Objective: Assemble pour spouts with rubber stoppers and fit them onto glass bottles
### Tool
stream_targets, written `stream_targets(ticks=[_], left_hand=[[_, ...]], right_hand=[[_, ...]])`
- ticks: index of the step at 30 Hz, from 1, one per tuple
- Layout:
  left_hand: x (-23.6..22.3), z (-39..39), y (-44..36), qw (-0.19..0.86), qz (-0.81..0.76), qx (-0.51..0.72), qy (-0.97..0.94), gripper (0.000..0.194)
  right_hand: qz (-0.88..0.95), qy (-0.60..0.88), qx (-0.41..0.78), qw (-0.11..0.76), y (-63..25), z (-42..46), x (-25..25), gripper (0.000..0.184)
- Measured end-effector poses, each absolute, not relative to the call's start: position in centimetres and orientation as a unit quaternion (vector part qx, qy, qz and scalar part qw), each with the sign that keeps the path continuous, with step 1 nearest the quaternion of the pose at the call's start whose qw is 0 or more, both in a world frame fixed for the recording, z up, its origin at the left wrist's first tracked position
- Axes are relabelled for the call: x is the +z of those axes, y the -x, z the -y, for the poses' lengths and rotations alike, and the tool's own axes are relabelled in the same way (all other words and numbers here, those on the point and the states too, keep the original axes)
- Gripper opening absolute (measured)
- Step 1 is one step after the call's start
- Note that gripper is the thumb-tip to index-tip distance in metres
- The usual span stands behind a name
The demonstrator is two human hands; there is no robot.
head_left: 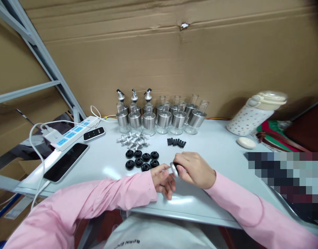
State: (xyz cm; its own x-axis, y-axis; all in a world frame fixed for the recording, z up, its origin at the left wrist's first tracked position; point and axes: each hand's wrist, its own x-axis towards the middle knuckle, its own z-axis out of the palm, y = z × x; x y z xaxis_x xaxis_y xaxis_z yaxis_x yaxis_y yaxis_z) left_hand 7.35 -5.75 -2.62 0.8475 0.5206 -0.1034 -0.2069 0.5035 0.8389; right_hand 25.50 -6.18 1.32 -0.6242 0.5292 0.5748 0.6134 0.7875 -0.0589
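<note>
Near the table's front edge, my left hand (162, 178) pinches the narrow end of a silver pourer spout (174, 169). My right hand (195, 168) is closed around the black stopper (176, 168) at its other end, and its fingers hide most of that part. Just beyond my left hand lie several black round stoppers (138, 162) in rows. Behind them is a pile of silver spouts (134, 140), and to its right a row of small black flip caps (176, 142). Several glass bottles with metal sleeves (149, 121) stand at the back; three pourers with black levers (134, 95) top the rear left ones.
At the left lie a phone (67, 162), a small black-faced device (94, 134) and a white power strip (75, 132) with cables. On the right are a spotted flask (254, 114) and a white oval object (246, 142). A cardboard wall (127, 58) closes off the back.
</note>
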Motion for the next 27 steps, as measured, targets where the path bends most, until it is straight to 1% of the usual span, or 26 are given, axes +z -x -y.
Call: stream_targets(ticks=[2, 5, 7, 9, 13, 15, 19, 22, 23, 25, 27], left_hand=[[-2.3, 5.9, -7.2, 0.817, -0.215, 0.214, -0.489, 0.048], [-1.7, 6.1, -6.9, 0.728, -0.271, 0.222, -0.589, 0.052], [-1.5, 6.2, -6.8, 0.672, -0.281, 0.227, -0.647, 0.050], [-1.3, 6.5, -6.7, 0.646, -0.270, 0.228, -0.676, 0.048], [-0.5, 6.8, -6.4, 0.712, -0.227, 0.225, -0.625, 0.050], [0.0, 6.6, -6.3, 0.719, -0.239, 0.228, -0.612, 0.052], [1.2, 6.3, -6.1, 0.657, -0.298, 0.241, -0.649, 0.054], [1.8, 6.4, -6.0, 0.618, -0.299, 0.243, -0.685, 0.054], [2.0, 6.4, -6.0, 0.622, -0.290, 0.235, -0.688, 0.055], [2.1, 6.4, -5.9, 0.662, -0.257, 0.202, -0.674, 0.055], [2.0, 6.2, -5.6, 0.713, -0.222, 0.152, -0.647, 0.055]], right_hand=[[0.902, 0.318, -0.064, 0.285, -25.4, 6.3, 1.3, 0.026], [0.898, 0.318, -0.035, 0.301, -25.2, 6.4, 1.3, 0.028], [0.889, 0.330, -0.002, 0.317, -25.0, 6.6, 1.3, 0.028], [0.882, 0.340, 0.025, 0.326, -24.7, 7.0, 1.4, 0.028], [0.864, 0.334, 0.034, 0.376, -23.9, 8.1, 1.6, 0.032], [0.854, 0.338, 0.038, 0.394, -23.7, 8.5, 1.8, 0.033], [0.862, 0.347, 0.035, 0.368, -23.7, 8.5, 2.0, 0.035], [0.852, 0.346, 0.007, 0.393, -23.5, 8.3, 1.8, 0.039], [0.847, 0.341, -0.008, 0.408, -23.4, 8.4, 1.7, 0.040], [0.845, 0.320, -0.035, 0.427, -23.2, 8.7, 1.5, 0.041], [0.856, 0.299, -0.055, 0.419, -22.9, 9.1, 1.3, 0.043]])
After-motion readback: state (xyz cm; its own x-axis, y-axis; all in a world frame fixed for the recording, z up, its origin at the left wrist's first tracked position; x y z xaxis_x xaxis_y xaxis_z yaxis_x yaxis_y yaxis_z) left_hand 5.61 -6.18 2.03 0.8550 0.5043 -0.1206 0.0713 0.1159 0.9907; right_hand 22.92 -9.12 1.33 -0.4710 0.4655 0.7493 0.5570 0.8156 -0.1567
